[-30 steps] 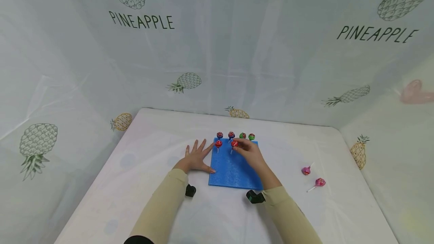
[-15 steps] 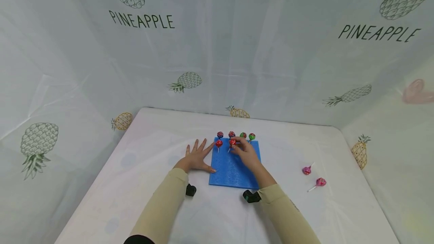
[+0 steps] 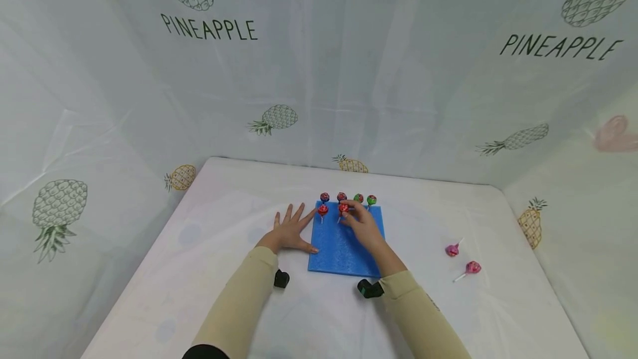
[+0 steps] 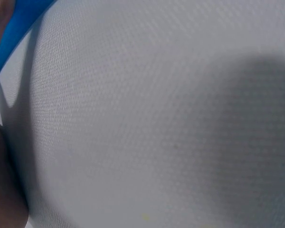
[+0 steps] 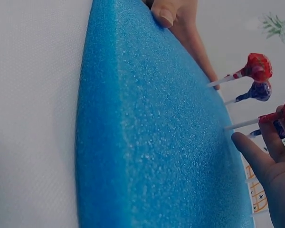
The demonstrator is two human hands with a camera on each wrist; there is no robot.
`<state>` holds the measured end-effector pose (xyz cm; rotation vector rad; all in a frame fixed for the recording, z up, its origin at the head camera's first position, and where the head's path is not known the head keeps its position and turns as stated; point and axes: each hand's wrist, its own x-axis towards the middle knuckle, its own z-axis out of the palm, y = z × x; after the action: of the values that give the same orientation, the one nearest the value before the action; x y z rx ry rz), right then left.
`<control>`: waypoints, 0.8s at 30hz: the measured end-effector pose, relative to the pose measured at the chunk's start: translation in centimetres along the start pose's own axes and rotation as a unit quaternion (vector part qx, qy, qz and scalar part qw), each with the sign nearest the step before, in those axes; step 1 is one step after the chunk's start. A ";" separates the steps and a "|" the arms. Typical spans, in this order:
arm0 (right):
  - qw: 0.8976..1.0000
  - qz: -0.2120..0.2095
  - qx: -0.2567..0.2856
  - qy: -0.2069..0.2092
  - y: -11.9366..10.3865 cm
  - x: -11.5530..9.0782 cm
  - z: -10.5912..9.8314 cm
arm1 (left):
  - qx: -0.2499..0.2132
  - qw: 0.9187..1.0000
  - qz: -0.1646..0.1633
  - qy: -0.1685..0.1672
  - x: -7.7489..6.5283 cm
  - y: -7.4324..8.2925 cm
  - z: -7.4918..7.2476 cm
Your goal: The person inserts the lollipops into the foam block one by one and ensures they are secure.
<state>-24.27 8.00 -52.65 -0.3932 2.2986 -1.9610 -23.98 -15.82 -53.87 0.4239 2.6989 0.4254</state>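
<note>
A blue foam board [image 3: 344, 248] lies flat on the white table. My right hand [image 3: 366, 229] holds a red-wrapped lollipop [image 3: 343, 209] by its head; in the right wrist view its white stick meets the foam. Spread flat, my left hand [image 3: 290, 235] rests along the board's left edge, with the thumb [image 5: 165, 15] at that edge. Another red lollipop [image 3: 323, 210] stands in the foam to the left of the held one. Along the far edge stand two dark blue lollipops [image 3: 325, 196] and two green ones [image 3: 371, 200], one partly behind my right fingers.
Two pink lollipops, one farther [image 3: 452, 250] and one nearer [image 3: 473, 267], lie loose on the table to the right. Black wrist cameras [image 3: 370, 288] hang under both wrists. A pineapple-print curtain [image 3: 369, 71] surrounds the table's back and sides.
My right hand and forearm have shifted slightly left over the board, and the held red lollipop has moved a little with them. The left hand stays put.
</note>
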 end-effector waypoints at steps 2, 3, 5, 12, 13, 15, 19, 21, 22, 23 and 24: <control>1.000 0.000 -0.002 0.000 0.0 0.0 0.0 | -0.001 1.000 -0.002 0.002 0.3 -0.2 0.3; 1.000 -0.001 -0.003 0.000 0.0 -0.1 0.0 | -0.002 1.000 -0.003 0.002 0.3 -0.2 0.3; 1.000 0.000 -0.004 -0.003 -0.4 -0.3 -0.1 | -0.001 1.000 -0.006 0.003 0.6 -0.4 0.6; 1.000 -0.008 -0.015 -0.008 0.2 0.0 -0.2 | -0.009 1.000 -0.005 0.010 0.9 -0.7 1.0; 1.000 -0.008 -0.017 -0.008 0.3 0.0 -0.2 | -0.008 1.000 -0.005 0.009 0.8 -0.7 0.9; 1.000 -0.006 -0.019 -0.006 0.3 -0.1 -0.2 | -0.005 1.000 -0.003 0.006 0.7 -0.6 0.8; 0.999 -0.007 -0.045 0.004 0.2 -0.2 -0.2 | -0.005 1.000 0.000 0.002 0.6 -0.5 0.6; 0.997 -0.013 -0.069 0.014 0.1 -0.3 -0.2 | -0.007 1.000 0.002 0.002 0.6 -0.4 0.5; 0.996 -0.014 -0.081 0.019 0.1 -0.3 -0.2 | -0.006 1.000 0.001 0.002 0.6 -0.4 0.5; 0.995 -0.016 -0.090 0.023 0.0 -0.3 -0.2 | -0.007 1.000 0.001 0.002 0.6 -0.4 0.5; 0.994 -0.020 -0.099 0.027 0.0 -0.3 -0.2 | -0.006 1.000 0.000 0.000 0.6 -0.4 0.6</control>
<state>-24.03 8.25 -52.65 -0.4098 2.5490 -1.7866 -24.41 -15.88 -54.70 0.4205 2.6953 0.4411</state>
